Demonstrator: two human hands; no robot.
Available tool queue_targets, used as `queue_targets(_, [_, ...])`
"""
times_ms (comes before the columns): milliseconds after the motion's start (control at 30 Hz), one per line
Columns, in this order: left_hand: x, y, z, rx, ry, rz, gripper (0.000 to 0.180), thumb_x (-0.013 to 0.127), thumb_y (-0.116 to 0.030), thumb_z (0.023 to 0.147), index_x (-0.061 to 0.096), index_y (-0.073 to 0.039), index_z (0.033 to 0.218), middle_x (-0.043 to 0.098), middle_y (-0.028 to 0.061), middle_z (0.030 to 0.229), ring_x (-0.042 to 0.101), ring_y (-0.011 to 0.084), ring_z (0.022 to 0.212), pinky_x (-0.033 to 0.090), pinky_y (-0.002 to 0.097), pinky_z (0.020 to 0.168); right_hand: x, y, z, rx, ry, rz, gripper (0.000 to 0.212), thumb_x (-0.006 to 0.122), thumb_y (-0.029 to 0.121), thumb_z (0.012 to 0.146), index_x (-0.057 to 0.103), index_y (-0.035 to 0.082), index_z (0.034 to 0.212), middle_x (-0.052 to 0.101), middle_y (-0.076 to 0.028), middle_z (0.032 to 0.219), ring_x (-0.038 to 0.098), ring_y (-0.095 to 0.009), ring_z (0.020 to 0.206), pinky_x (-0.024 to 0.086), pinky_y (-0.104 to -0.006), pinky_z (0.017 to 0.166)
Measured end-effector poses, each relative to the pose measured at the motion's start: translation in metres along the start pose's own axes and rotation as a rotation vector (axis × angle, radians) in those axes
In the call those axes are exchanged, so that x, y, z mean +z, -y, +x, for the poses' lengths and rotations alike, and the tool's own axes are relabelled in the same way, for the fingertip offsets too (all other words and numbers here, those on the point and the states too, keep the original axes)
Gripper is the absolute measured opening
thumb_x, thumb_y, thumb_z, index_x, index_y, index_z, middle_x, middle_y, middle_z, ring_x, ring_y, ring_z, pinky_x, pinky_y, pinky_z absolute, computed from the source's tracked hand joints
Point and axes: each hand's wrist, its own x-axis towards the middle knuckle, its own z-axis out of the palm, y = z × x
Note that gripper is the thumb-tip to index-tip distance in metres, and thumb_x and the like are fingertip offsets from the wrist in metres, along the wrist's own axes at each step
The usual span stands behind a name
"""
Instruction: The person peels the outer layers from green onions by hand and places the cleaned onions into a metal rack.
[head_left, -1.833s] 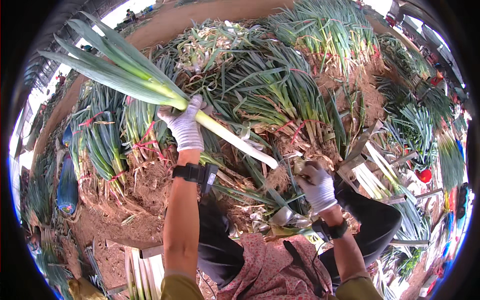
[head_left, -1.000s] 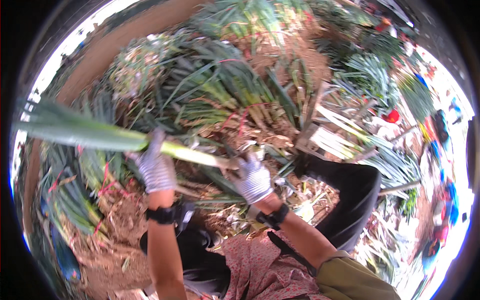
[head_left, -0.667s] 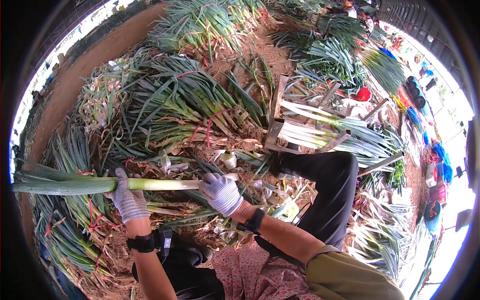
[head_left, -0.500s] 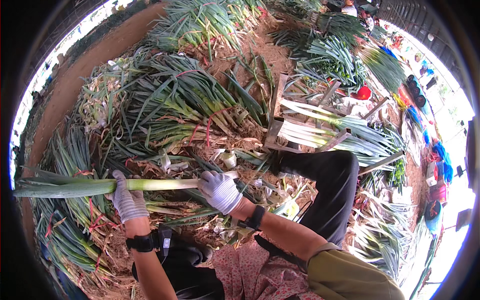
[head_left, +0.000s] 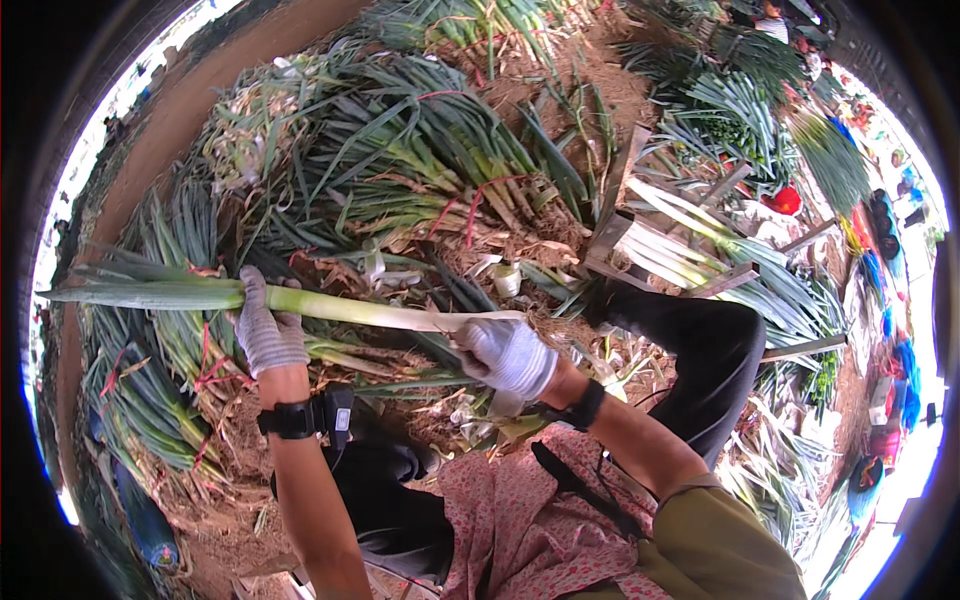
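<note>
A long leek lies across in front of me, green leaves to the left and white root end to the right. My left hand, in a pale knitted glove, is wrapped round it where green meets white. Just under the root end, my gloved right hand has its fingers curled closed beside the white stalk. What those fingers hold is hidden; a pale thin strip shows below that hand.
Tied leek bundles lie beyond my hands, with more bundles at left. A metal frame at right holds trimmed leeks, near my bent knee. Loose peelings cover the soil. A person is far off at upper right.
My right hand has gone from gripping the white stalk to just below its root end, further right. The leek and my left hand sit higher in the picture; the whole view has shifted.
</note>
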Motion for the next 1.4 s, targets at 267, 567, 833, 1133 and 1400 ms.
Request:
queue_targets(267, [-0.007, -0.027, 0.003, 0.061, -0.051, 0.014, 0.031, 0.067, -0.01, 0.08, 0.048, -0.012, 0.104, 0.056, 0.0035, 0.08, 0.055, 0.0161, 0.066, 0.054, 0.0339, 0.059, -0.019, 0.001, -0.061, 0.619, 0.831, -0.302, 0.031, 0.061, 0.021, 0.074, 0.054, 0.003, 0.098, 0.061, -0.016, 0.085, 0.062, -0.033, 0.08, 0.052, -0.0405, 0.068])
queue_targets(567, [-0.01, -0.029, 0.006, 0.09, -0.047, -0.063, 0.038, 0.069, 0.003, 0.073, 0.048, -0.01, 0.102, 0.058, 0.0061, 0.085, 0.058, 0.0199, 0.072, 0.055, 0.0363, 0.058, -0.016, 0.026, -0.015, 0.496, 0.358, 0.012, 0.028, 0.066, 0.021, 0.076, 0.062, 0.003, 0.096, 0.057, -0.016, 0.099, 0.06, -0.033, 0.083, 0.05, -0.0384, 0.071])
queue_targets(833, [-0.011, -0.034, 0.0, 0.031, -0.003, -0.145, 0.017, 0.062, 0.003, 0.074, 0.053, 0.003, 0.088, 0.055, 0.0089, 0.076, 0.056, 0.0191, 0.068, 0.052, 0.0319, 0.062, -0.006, 0.041, 0.01, 0.855, 0.101, 0.502, 0.016, 0.069, 0.013, 0.076, 0.064, 0.0, 0.084, 0.058, -0.011, 0.079, 0.061, -0.023, 0.069, 0.048, -0.0312, 0.063])
queue_targets(1133, [-0.015, -0.04, -0.002, 0.008, 0.119, -0.191, 0.012, 0.059, 0.002, 0.074, 0.055, 0.005, 0.085, 0.055, 0.0105, 0.08, 0.054, 0.0212, 0.07, 0.049, 0.0329, 0.063, -0.011, 0.028, 0.044, 0.399, 0.145, -0.136, 0.018, 0.063, 0.02, 0.074, 0.064, 0.009, 0.089, 0.059, -0.012, 0.087, 0.061, -0.031, 0.075, 0.051, -0.0383, 0.062])
queue_targets(1400, [-0.007, -0.039, -0.018, 0.022, 0.197, -0.151, 0.012, 0.062, -0.001, 0.075, 0.056, 0.003, 0.084, 0.055, 0.0098, 0.083, 0.054, 0.0198, 0.072, 0.047, 0.0314, 0.062, 0.014, 0.022, 0.043, 0.229, 0.163, -0.405, 0.009, 0.06, 0.015, 0.073, 0.058, 0.006, 0.073, 0.057, -0.012, 0.075, 0.059, -0.03, 0.063, 0.049, -0.0397, 0.054])
